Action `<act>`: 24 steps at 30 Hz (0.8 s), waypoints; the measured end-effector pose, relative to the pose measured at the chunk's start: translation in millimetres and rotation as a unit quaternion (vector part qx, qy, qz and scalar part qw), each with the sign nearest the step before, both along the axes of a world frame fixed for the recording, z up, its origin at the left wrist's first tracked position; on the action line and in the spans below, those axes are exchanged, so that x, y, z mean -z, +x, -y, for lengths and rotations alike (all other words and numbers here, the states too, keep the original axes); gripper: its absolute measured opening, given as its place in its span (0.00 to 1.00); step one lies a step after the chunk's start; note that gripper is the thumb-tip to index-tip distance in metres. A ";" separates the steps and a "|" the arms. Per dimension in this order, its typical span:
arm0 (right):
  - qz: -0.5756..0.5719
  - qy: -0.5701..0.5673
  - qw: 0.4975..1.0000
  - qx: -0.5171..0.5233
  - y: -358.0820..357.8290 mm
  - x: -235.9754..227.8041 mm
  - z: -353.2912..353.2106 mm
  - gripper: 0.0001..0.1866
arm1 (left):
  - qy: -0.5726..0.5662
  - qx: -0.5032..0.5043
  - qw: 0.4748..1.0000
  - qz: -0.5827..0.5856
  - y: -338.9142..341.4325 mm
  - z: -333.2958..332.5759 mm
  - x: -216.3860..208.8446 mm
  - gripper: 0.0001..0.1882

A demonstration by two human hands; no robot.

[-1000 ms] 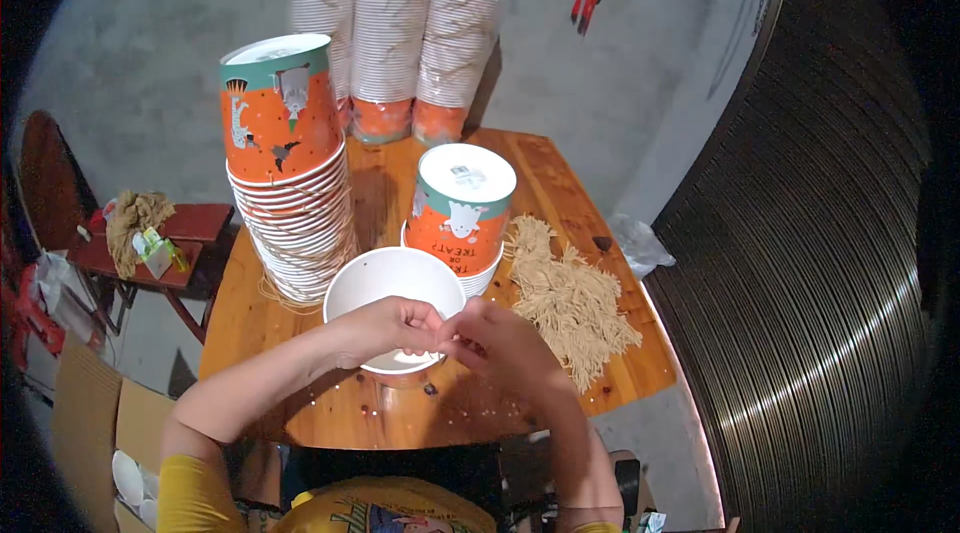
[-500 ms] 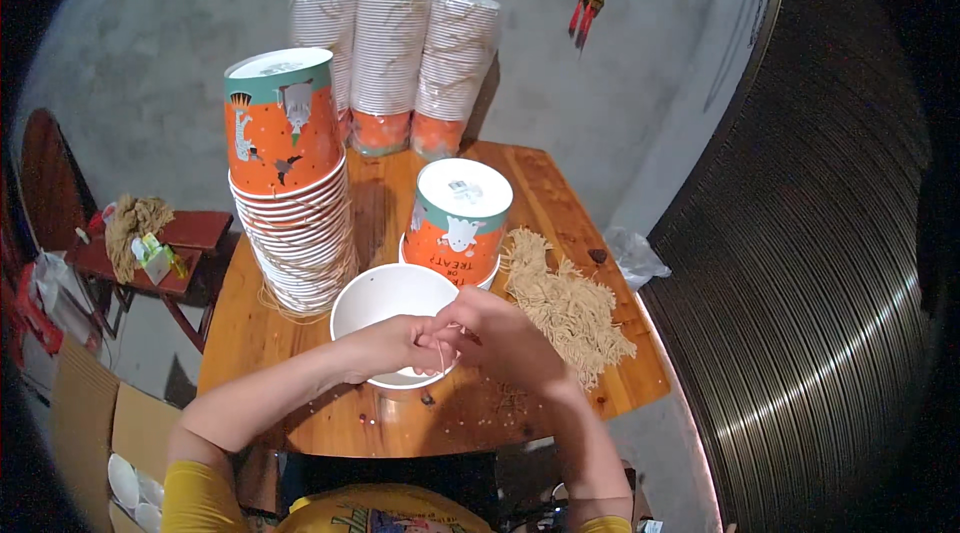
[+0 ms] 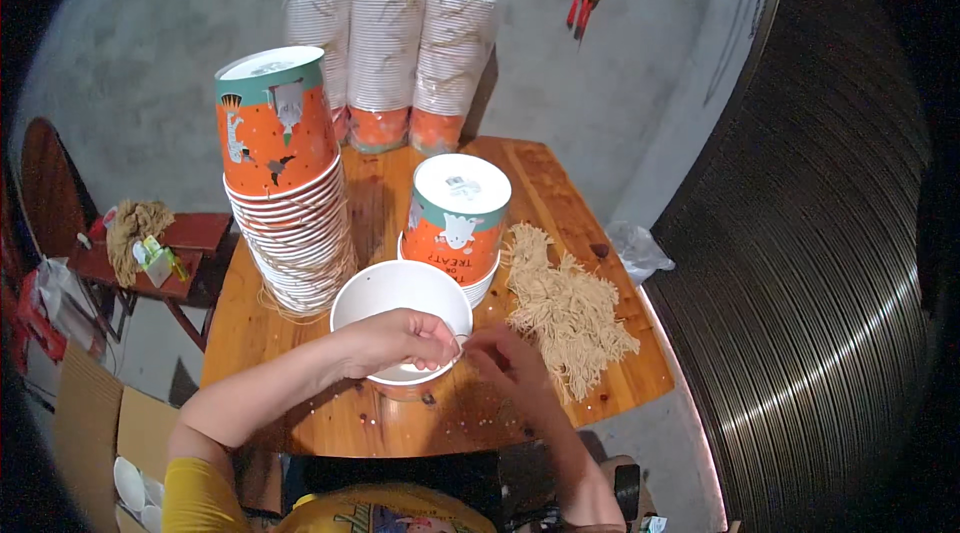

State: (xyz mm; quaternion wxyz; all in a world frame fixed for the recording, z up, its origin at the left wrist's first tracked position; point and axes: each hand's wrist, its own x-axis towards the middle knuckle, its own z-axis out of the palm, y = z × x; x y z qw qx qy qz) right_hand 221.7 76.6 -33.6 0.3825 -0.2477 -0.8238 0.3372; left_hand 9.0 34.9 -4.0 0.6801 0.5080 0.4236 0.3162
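A white paper bucket (image 3: 385, 288) stands upright on the wooden table right in front of me, its inside facing up. My left hand (image 3: 410, 341) is over its near right rim, thumb and fingers pinched on a thin tan string (image 3: 460, 339). Just right of the rim, my right hand (image 3: 505, 358) has its fingers bent around the other side of the string; its fingertips are partly in shadow. Behind the bucket, a short stack of upside-down orange and green paper buckets (image 3: 455, 233) stands. To the right lies a frayed heap of tan strings (image 3: 570, 318).
A tall stack of upturned buckets (image 3: 280, 133) with string handles rises at the left. Three plastic-wrapped bucket stacks (image 3: 385, 63) stand at the back wall. Left are a red bench (image 3: 195, 233) and an opened cardboard box (image 3: 90, 403); a ribbed metal shutter (image 3: 810, 263) is right.
My right hand has drawn back to the right and down, away from my left hand. The left hand stays pinched at the bucket's rim. The view has shifted slightly.
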 end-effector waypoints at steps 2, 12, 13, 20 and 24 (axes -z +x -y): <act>0.028 0.007 0.999 0.022 3.8 -8.4 16.3 0.08 | -0.011 -0.005 1.000 0.020 -0.8 -2.0 1.8 0.07; 0.045 0.112 0.985 0.121 -13.3 -7.1 41.0 0.09 | -0.131 0.005 0.986 0.102 4.9 -1.5 -5.9 0.05; 0.036 0.115 0.985 0.122 -13.6 -5.5 40.6 0.09 | -0.131 0.005 0.986 0.102 4.7 -2.1 -6.7 0.05; 0.015 0.126 0.984 0.121 -12.1 1.7 38.7 0.09 | -0.169 -0.015 0.976 0.137 2.6 0.1 0.4 0.06; -0.004 0.105 0.987 0.118 -13.7 0.7 41.0 0.07 | -0.148 -0.004 0.980 0.136 4.9 0.7 2.4 0.06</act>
